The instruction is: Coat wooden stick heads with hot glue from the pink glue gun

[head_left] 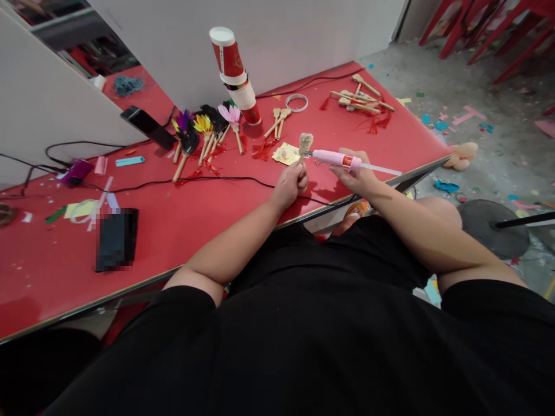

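My right hand (358, 176) is closed round a pink glue gun (327, 158) with a clear glue stick (381, 169) jutting from its back end. The gun's nozzle points left, at or very near a small wooden stick with a flat, pale brown head (306, 140). My left hand (293, 184) pinches that stick low down, with the head upright above the fingers; most of the handle is hidden. Just behind my left hand lies a yellow paper pad (286, 153) with stains on it.
Several feather-topped sticks (203, 125) lie left of stacked paper cups (243, 95). More tasselled sticks (359, 102) are piled at the right, near a tape ring (297, 103). A black cable (208, 178) crosses the red table (173, 231). A phone (150, 127) leans at the back.
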Demonstrator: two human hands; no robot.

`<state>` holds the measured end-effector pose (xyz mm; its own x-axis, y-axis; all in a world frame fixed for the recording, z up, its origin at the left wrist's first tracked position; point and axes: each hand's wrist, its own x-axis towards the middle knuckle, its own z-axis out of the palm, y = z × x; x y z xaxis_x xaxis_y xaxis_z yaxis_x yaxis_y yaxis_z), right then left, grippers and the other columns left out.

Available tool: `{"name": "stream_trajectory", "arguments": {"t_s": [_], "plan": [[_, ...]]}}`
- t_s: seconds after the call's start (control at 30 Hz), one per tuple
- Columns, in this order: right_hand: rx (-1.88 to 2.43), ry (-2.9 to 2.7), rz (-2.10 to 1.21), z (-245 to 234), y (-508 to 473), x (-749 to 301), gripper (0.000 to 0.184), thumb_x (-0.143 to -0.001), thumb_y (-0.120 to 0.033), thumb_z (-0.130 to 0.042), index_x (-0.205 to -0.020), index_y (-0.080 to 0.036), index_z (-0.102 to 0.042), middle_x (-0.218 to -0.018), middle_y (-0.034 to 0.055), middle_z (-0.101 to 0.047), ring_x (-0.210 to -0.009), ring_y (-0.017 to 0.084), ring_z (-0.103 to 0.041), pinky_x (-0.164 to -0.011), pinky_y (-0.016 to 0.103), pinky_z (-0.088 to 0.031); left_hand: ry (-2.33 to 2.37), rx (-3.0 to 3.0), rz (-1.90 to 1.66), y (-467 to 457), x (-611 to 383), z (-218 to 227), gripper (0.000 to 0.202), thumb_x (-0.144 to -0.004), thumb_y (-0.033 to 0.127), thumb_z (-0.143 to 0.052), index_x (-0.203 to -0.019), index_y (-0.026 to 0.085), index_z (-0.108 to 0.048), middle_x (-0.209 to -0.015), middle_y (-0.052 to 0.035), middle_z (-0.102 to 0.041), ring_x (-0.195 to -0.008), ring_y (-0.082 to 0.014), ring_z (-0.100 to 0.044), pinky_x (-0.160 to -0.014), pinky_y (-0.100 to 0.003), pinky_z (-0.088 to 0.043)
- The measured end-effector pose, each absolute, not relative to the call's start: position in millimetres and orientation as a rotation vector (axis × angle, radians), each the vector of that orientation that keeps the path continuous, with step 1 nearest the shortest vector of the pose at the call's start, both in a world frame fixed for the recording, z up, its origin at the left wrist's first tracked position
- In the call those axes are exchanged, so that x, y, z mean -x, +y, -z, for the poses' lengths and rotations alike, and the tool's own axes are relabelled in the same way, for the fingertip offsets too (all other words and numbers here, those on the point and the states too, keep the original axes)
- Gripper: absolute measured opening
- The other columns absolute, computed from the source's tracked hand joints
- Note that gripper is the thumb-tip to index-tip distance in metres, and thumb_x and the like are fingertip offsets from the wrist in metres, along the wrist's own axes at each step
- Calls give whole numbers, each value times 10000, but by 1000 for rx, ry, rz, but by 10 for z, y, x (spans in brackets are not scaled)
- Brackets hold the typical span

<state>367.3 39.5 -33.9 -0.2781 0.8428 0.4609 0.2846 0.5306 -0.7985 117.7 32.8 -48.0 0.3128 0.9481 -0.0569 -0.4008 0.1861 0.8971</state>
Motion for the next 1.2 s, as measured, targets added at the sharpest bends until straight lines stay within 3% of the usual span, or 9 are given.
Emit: {"name": "stream_trajectory", "arguments": {"t_s": [0.5,0.67,0.8,0.93,1.2], "plan": [[994,-1831,-701,252,375,-3647,723,-972,-966,-804,-818,-312,-535,-669,-29,-500,-626,192,-425,-598,411,-381,809,-951,-1081,291,-1197,373,535,-1132,505,-751,-836,272,-372,-584,115,-280,-492,-77,-175,-501,-222,-161],[1002,-1846,-659,286,400,-3657,703,-971,-923,-839,-829,-310,-525,-687,-33,-499,-627,183,-403,-608,405,-336,827,-931,-1086,290,-1197,383,524,-1158,488,-721,-833,270,-372,-582,115,-267,-491,-79,-154,-503,-216,-181],[1016,-1842,-654,313,420,-3670,648,-953,-832,-932,-865,-312,-555,-700,-29,-499,-653,193,-407,-613,395,-379,822,-935,-1084,296,-1189,393,515,-1167,470,-702,-828,268,-371,-582,111,-267,-486,-79,-159,-504,-216,-198],[1025,-1833,-660,301,416,-3665,672,-950,-875,-902,-844,-312,-550,-679,-28,-517,-638,195,-432,-610,403,-412,823,-925,-1080,302,-1188,395,542,-1154,493,-732,-833,269,-357,-588,117,-258,-483,-74,-151,-503,-212,-195],[1023,-1823,-649,276,399,-3636,706,-949,-932,-844,-833,-317,-518,-655,-32,-486,-611,192,-417,-591,409,-342,827,-879,-1069,294,-1194,368,563,-1147,498,-758,-850,275,-334,-597,124,-229,-486,-74,-142,-508,-211,-187]]}}
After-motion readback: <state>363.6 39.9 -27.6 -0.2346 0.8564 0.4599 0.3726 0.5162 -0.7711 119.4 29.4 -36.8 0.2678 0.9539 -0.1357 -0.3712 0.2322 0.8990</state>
